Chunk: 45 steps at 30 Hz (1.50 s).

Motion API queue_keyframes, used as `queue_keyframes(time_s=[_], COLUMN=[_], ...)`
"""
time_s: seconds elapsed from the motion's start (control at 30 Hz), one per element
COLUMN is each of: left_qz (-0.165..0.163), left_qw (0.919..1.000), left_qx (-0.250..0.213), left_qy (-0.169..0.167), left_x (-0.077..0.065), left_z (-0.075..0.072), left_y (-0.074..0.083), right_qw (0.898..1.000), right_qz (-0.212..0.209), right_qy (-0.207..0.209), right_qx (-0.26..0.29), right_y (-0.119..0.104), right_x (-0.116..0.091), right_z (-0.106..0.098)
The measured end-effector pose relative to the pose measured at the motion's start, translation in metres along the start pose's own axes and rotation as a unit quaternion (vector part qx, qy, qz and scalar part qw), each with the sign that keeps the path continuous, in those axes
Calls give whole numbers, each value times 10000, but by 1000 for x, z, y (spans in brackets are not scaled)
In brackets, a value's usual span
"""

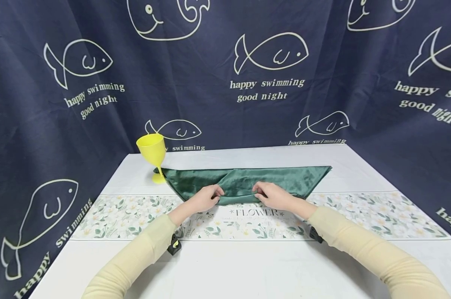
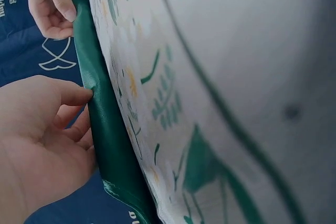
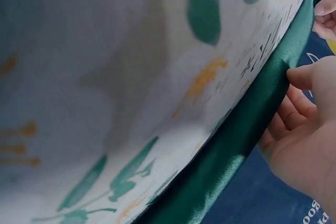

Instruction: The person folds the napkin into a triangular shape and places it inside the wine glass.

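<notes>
A dark green satin cloth point(image 1: 232, 178) lies folded on the table, long at the far side and narrowing toward the near edge. Along that near edge runs a rolled or folded strip point(image 1: 240, 199). My left hand point(image 1: 204, 198) pinches the strip left of centre, thumb on the near side; the left wrist view shows the thumb pressing on the green satin point(image 2: 107, 129). To the right, my right hand point(image 1: 274, 195) pinches the same strip, with curled fingers partly behind the cloth point(image 3: 247, 124) in the right wrist view. A short stretch of strip spans between both hands.
A yellow plastic goblet point(image 1: 152, 151) stands at the cloth's far left corner, its foot beside the fabric. The white table cover point(image 1: 240, 265) has a floral band point(image 1: 135, 216) reading "FLOWER". Dark blue curtains point(image 1: 218, 83) with fish drawings hang behind and at the sides.
</notes>
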<state>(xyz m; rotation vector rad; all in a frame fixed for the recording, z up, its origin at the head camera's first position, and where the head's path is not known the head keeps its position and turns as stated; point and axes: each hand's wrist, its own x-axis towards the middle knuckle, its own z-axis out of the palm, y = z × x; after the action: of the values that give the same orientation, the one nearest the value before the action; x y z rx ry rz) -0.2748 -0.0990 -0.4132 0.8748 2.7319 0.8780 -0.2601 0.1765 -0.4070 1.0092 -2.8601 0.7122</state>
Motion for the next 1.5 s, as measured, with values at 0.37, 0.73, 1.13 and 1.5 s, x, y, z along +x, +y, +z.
queue_keyframes(time_s=[0.37, 0.73, 1.13, 1.5], left_qz=[34, 109, 78, -62], left_qw=[10000, 9992, 9991, 9992], left_qx=[-4, 221, 359, 383], left_qy=[90, 302, 217, 123], left_x=[-1, -1, -5, -7], left_z=[-2, -3, -5, -5], left_y=[0, -1, 2, 3], right_qw=[9999, 9986, 9990, 9991], right_qz=[99, -5, 94, -9], right_qy=[20, 221, 80, 75], right_qx=[-19, -484, -422, -416], right_y=[1, 1, -2, 0], right_x=[0, 0, -1, -2], right_z=[-1, 0, -2, -1])
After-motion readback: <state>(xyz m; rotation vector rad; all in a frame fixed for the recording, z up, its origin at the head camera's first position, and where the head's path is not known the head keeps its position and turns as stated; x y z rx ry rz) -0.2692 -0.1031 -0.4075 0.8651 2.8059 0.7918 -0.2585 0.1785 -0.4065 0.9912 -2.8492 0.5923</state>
